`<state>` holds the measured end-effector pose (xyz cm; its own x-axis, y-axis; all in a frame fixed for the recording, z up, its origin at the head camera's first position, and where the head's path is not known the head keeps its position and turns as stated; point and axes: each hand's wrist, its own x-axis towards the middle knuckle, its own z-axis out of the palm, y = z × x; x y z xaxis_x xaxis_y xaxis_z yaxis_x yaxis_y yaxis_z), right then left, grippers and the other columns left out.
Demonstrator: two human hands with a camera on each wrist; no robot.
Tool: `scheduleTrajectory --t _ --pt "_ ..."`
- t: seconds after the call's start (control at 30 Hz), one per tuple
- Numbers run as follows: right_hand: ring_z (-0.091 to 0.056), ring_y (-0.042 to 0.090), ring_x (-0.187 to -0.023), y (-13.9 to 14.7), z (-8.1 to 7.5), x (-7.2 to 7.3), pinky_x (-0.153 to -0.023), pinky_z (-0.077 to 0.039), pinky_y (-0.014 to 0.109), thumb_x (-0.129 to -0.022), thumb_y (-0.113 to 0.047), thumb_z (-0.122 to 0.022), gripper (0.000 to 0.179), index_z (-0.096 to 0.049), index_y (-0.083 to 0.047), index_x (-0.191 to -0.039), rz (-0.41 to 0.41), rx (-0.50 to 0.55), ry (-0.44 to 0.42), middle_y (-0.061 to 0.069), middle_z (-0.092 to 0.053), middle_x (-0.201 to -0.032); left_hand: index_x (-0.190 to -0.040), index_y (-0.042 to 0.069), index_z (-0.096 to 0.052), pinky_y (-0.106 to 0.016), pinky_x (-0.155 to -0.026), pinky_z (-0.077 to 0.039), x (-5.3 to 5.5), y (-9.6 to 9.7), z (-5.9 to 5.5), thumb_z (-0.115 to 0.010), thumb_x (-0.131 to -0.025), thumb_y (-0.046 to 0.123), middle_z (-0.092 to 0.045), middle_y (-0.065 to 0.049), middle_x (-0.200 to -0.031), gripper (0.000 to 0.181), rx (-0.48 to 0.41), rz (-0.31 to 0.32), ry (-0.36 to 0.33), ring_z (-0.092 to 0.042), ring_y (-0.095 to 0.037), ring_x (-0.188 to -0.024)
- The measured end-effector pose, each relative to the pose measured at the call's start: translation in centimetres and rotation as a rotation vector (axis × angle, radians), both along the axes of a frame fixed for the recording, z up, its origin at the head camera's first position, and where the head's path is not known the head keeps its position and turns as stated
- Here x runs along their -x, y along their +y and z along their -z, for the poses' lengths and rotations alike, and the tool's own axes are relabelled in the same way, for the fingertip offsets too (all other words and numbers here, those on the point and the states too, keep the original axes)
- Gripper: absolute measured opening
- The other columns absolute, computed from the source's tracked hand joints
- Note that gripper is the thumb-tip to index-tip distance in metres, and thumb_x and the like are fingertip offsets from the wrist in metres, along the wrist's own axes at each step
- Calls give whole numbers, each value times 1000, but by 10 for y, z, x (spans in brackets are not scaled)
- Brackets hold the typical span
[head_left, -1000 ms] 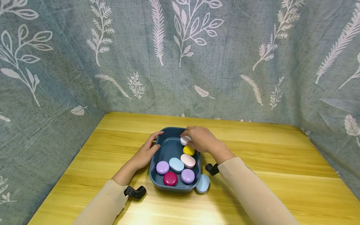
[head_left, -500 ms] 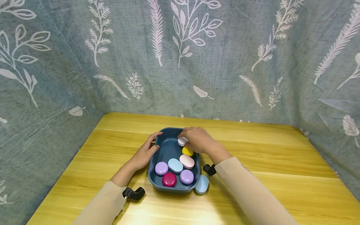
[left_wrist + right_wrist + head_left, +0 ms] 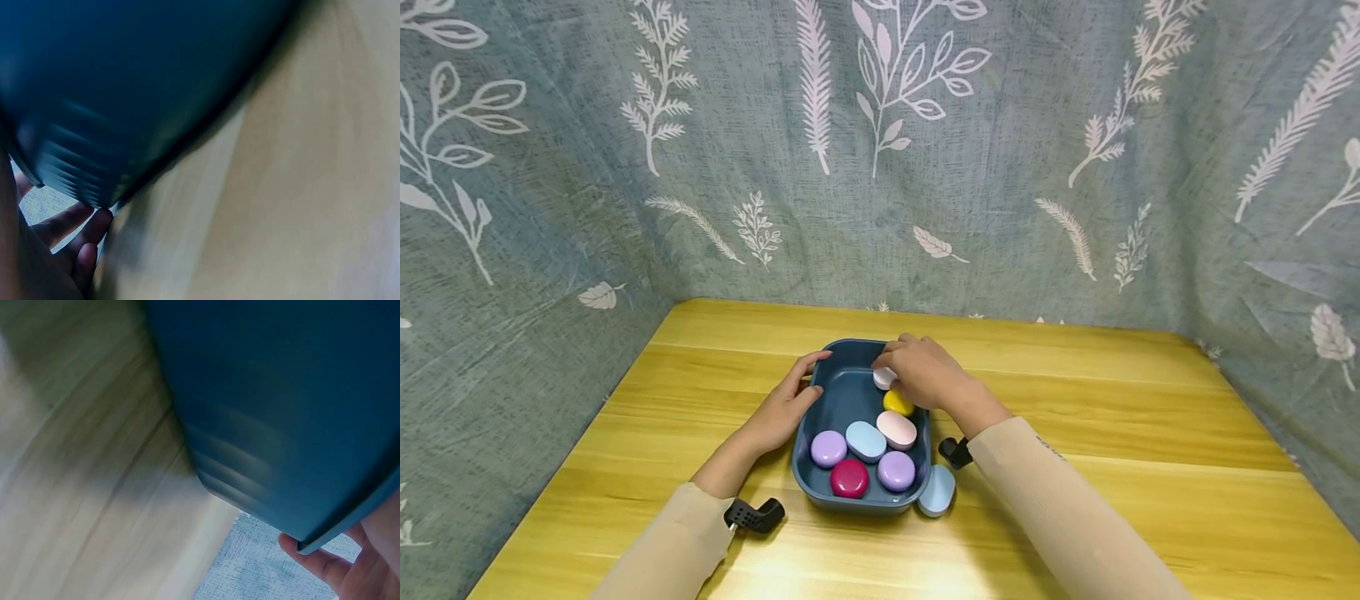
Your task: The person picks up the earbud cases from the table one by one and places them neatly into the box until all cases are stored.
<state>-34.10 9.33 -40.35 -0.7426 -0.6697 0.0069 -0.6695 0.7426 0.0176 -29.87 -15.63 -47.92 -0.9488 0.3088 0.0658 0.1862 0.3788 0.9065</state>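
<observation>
A dark blue rectangular box with rounded corners stands on the wooden table. My left hand rests at its left side, thumb and index fingertips at the rim; in the left wrist view other fingers touch the outer wall. My right hand reaches over the far right rim and pinches a small white rounded piece inside, partly hidden by the fingers. Beside it lies a yellow round piece, then a pale pink oval piece. The right wrist view shows mostly the box's outer wall.
Nearer in the box lie a light blue oval piece, two purple round pieces and a crimson round piece. Another light blue oval piece is on the table by the near right corner. A patterned curtain hangs behind.
The whole head view has shifted slightly. My right hand stays at the white piece by the far right of the box, with only slight finger movement. The left hand keeps its place.
</observation>
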Motion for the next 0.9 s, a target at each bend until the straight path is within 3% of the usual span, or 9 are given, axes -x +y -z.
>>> scheduleTrajectory --t 0.3,0.67,0.9 --pt "-55 23 -111 -2 -1 -1 -96 -45 43 -90 -18 -66 33 -67 -20 -124 21 -64 -17 2 -64 -123 -145 46 -29 -55 -110 -31 1 0 2 -42 -103 27 -35 -5 -147 48 8 -19 35 -40 -29 -133" --pt "-56 24 -111 2 -2 -5 -98 -45 45 -90 -19 -67 34 -67 -19 -123 18 -20 -34 3 -59 -125 -147 40 -31 -52 -107 -34 1 2 2 -42 -103 20 -38 -6 -144 49 -33 -16 29 -43 -29 -130" --pt "-57 25 -113 6 -5 -7 -96 -46 47 -89 -20 -67 35 -67 -20 -125 -11 1 -4 2 -60 -124 -145 46 -29 -56 -111 -30 1 0 2 -42 -103 26 -33 -5 -149 48 16 -21 31 -37 -30 -136"
